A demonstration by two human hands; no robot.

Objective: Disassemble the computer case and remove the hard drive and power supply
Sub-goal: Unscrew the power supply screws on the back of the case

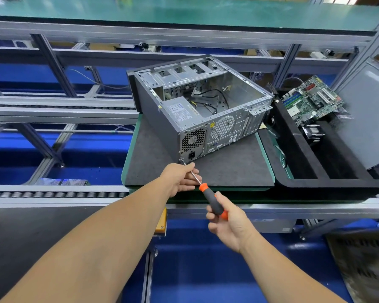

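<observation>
Ahead of me, the computer case (204,108) lies on its side, open top up, on a grey mat (228,169) on the worktop. Its power supply (184,119) sits in the near-left corner. My right hand (228,224) grips the screwdriver (208,195) by its handle; my left hand (179,178) pinches the metal shaft, fingers (192,171) curled round it, with the tip at the case's lower rear corner. A motherboard (311,99) rests in a black tray (328,184) just to the right.
</observation>
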